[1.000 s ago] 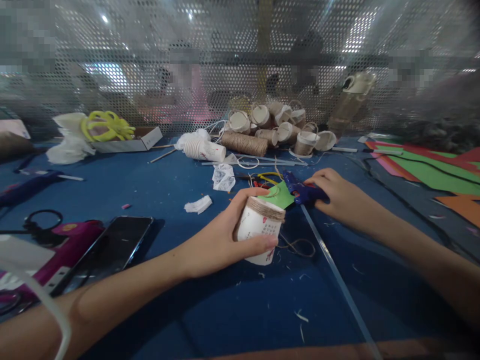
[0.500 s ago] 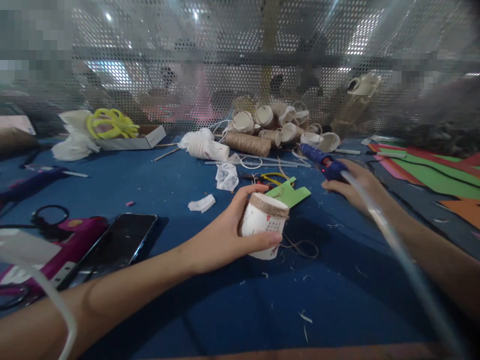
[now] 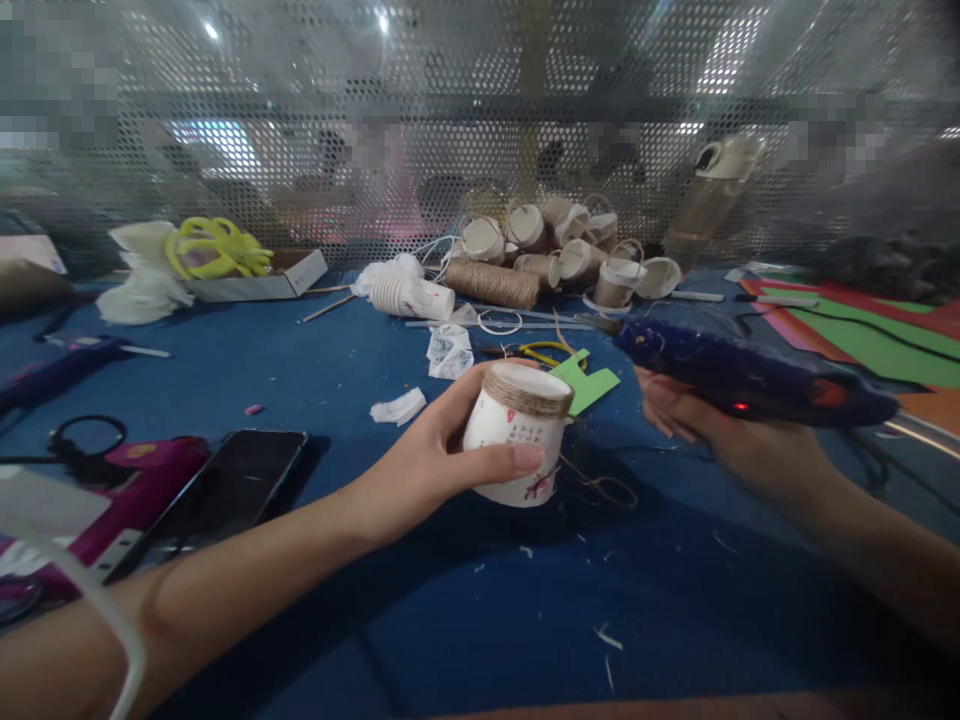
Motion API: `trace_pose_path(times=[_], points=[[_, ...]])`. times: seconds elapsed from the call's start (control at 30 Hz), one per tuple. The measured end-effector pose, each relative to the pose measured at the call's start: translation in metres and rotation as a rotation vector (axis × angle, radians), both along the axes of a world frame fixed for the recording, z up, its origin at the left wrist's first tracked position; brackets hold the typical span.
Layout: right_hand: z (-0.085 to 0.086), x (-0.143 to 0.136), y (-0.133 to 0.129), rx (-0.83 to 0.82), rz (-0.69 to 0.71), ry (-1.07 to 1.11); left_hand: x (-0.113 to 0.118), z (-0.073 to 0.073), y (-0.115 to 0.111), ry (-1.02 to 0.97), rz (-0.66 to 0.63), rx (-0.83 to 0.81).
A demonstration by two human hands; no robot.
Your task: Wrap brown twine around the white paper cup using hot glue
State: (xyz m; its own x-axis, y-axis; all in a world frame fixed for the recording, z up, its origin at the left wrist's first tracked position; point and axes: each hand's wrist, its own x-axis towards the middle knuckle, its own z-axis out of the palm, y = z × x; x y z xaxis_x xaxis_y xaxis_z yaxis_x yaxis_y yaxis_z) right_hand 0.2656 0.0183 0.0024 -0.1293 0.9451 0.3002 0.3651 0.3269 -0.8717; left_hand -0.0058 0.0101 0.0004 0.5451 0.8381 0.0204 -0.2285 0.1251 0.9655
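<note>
A white paper cup (image 3: pixel 517 435) with twine wound round its upper part is held in my left hand (image 3: pixel 439 440), thumb across its front and fingers behind it. My right hand (image 3: pixel 720 425) grips a dark blue glue gun (image 3: pixel 742 370), which has a small red light. Its nozzle points left, above and to the right of the cup, and does not touch it. Behind the cup lie a green paper cutout (image 3: pixel 589 385) and yellow-handled scissors (image 3: pixel 551 350). A loose loop of twine (image 3: pixel 607 490) rests to the right of the cup.
At the back are a twine roll (image 3: pixel 491 283), twine-wrapped cups (image 3: pixel 577 262), stacked paper cups (image 3: pixel 412 297) and a bottle (image 3: pixel 712 195). A phone (image 3: pixel 240 475) and a magenta power strip (image 3: pixel 150 480) lie left. Coloured sheets (image 3: pixel 885 330) lie right, before a perforated metal screen (image 3: pixel 450 130).
The glue gun has turned sideways, its nozzle now pointing left and its body in full view. My left hand and the cup have shifted slightly left and up, the cup tilting a little.
</note>
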Motion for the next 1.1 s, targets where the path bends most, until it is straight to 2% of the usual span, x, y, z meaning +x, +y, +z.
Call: trace_pose_path(times=[0.2,0.53,0.9,1.1], points=[[-0.0008,0.0043,-0.0012,0.029,0.086,-0.027,0.0008,0.0011,0.0009,-0.1,0.104,-0.033],[0.0,0.0076,-0.0001,0.388,0.246,-0.129,-0.001,0.0083,-0.0043,-0.186,-0.005,-0.065],[-0.0001,0.0057,-0.0021,0.437,0.254,-0.179,-0.0039,0.0038,-0.0022,-0.182,-0.076,-0.067],[-0.0018,0.0087,-0.002,0.46,0.181,-0.224,-0.0038,0.002,-0.0017,-0.172,-0.066,-0.039]])
